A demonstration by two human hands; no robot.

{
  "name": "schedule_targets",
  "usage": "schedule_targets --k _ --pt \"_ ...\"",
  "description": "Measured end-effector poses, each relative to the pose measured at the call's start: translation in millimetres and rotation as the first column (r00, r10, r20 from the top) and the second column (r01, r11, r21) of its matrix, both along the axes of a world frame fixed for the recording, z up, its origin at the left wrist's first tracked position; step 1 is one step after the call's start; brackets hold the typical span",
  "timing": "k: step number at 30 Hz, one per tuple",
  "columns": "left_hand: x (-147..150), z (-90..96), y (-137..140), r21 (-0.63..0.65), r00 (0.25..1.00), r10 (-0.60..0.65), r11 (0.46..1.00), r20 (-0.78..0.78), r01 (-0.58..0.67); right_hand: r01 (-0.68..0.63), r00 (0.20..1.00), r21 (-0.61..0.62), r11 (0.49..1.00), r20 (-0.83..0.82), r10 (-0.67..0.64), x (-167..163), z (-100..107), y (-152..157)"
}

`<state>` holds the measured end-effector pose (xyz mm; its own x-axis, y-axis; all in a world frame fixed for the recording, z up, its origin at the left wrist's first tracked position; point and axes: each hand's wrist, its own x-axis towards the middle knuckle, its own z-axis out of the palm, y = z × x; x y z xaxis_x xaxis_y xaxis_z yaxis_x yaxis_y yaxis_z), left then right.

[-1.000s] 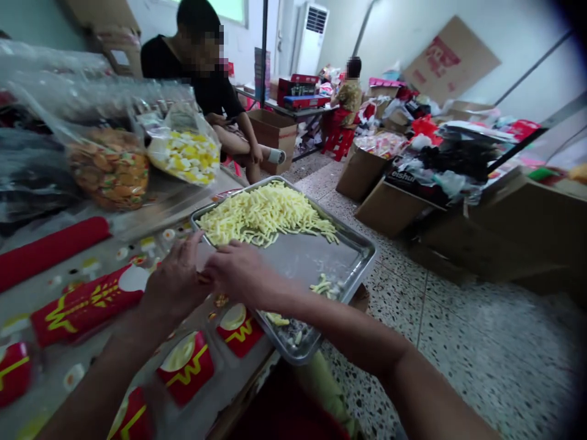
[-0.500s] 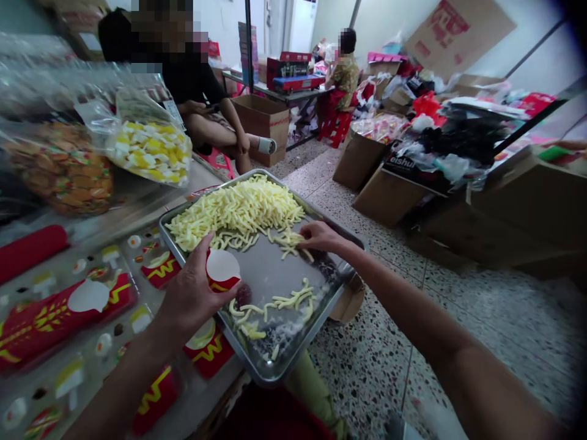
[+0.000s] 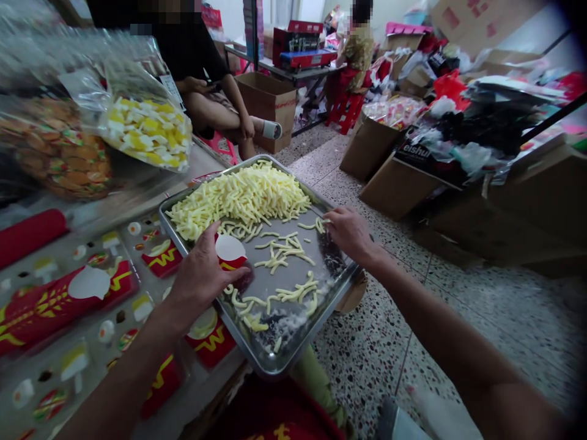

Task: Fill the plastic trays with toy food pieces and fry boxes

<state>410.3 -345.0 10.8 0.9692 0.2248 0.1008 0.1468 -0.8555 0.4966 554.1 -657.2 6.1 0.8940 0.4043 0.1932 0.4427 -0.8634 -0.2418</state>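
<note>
My left hand (image 3: pixel 202 266) holds a small red fry carton (image 3: pixel 230 247) with a white opening between thumb and fingers, over the near left part of a metal tray (image 3: pixel 263 282). A pile of pale yellow fry-shaped strips (image 3: pixel 243 198) fills the tray's far end. Loose strips (image 3: pixel 282 252) lie scattered across its middle, and more strips with white powder lie at the near corner. At the tray's right side, my right hand (image 3: pixel 351 235) has its fingers curled on a few strips (image 3: pixel 315 225), whose ends stick out at the fingertips.
Flat red fry cartons (image 3: pixel 211 339) and small food-shaped pieces lie on the table at left. Behind them stand clear bags of yellow-white pieces (image 3: pixel 144 131) and brown discs (image 3: pixel 59 150). A person in black sits beyond the tray. Cardboard boxes (image 3: pixel 397 183) stand on the speckled floor at right.
My right hand has moved right across the tray, leaving a loose cluster of strips in the middle. My left hand with the carton has shifted slightly right and up. The camera view has tilted down.
</note>
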Motion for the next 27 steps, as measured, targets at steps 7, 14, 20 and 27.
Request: schedule_targets --k 7,14,20,27 --pt "-9 5.1 6 -0.026 0.999 0.049 0.998 -0.005 -0.049 -0.201 0.941 0.138 0.970 -0.247 0.231 -12 -4 44" --pt "-3 4.8 -10 -0.052 0.994 -0.094 0.994 -0.048 0.091 -0.301 0.895 0.096 0.949 -0.314 0.316 11 -18 56" --pt "-6 -10.7 -22 -0.038 0.977 -0.206 0.978 -0.050 0.205 -0.235 0.915 -0.018 0.972 -0.342 0.215 6 -19 70" --pt "5 -1.8 -27 0.061 0.959 -0.204 0.974 -0.196 0.220 -0.137 0.938 0.080 0.987 -0.311 0.156 -8 -26 77"
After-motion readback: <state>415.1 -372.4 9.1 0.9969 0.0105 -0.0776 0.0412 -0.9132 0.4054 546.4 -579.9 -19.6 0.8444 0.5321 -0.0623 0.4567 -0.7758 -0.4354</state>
